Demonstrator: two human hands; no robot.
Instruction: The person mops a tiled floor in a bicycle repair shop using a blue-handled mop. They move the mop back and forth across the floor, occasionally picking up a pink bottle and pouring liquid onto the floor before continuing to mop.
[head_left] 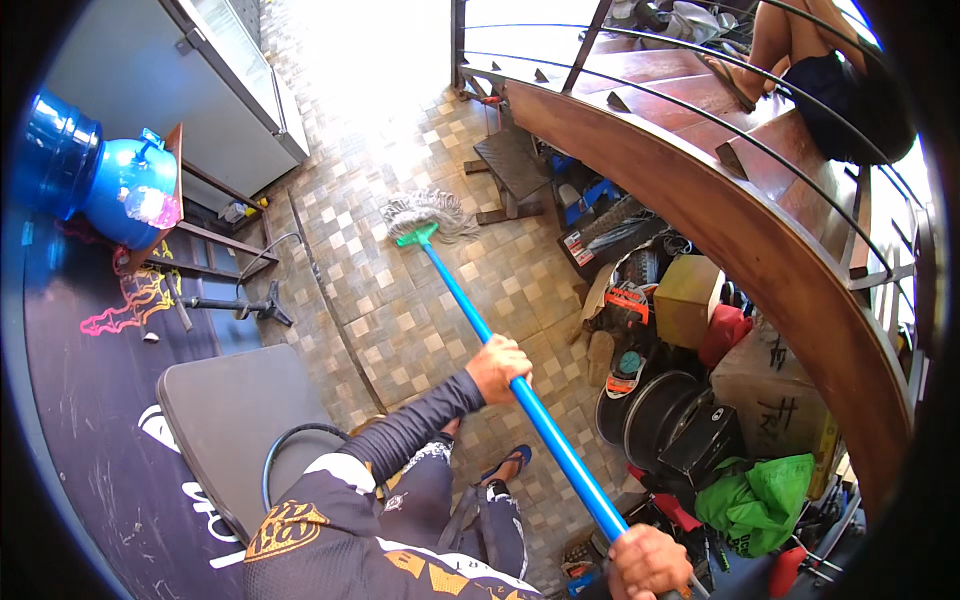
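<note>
A string mop with a blue handle slants across the view from the lower right up to its grey mop head, which lies on the tiled floor. Green plastic joins the strings to the handle. My left hand is wrapped round the handle's middle, the arm in a dark sleeve. Lower down, my right hand grips the handle near its upper end, close to my body.
Left stand a grey folding table, a blue water jug on a dispenser and a fridge. Right, a curved staircase rises over boxes, a green bag and a low stool. Someone sits on the steps.
</note>
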